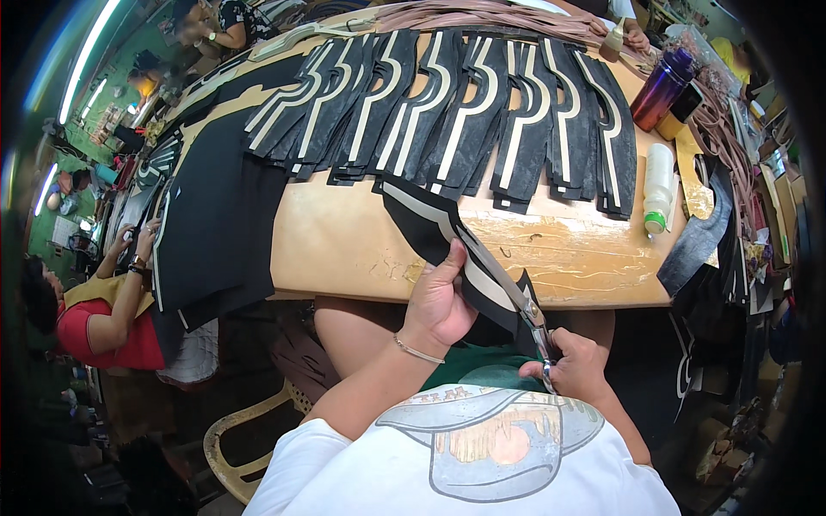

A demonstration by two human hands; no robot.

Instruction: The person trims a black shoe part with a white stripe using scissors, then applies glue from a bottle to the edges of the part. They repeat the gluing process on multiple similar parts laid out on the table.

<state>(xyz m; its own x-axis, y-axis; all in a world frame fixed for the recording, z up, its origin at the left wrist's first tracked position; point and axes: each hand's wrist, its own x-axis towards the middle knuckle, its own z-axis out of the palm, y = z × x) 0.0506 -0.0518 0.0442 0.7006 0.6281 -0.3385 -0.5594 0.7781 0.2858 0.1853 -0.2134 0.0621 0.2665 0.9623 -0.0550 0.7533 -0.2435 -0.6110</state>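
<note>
My left hand (443,297) pinches a black cut piece (411,225) with a cream curved strip on it, thumb on top, just past the table's near edge. My right hand (570,368) grips the handles of a pair of metal scissors (531,311) over my lap. The scissor blades point up and left along the piece, next to my left thumb. How far they are apart is hard to make out. Part of the piece hangs below the blades toward my right hand.
Several black pieces with cream strips (465,116) lie in a row across the wooden table (323,236). Large black sheets (219,219) overhang it at left. At right are a white bottle with green cap (659,185) and a purple tumbler (662,90). A person in red (95,335) works at left.
</note>
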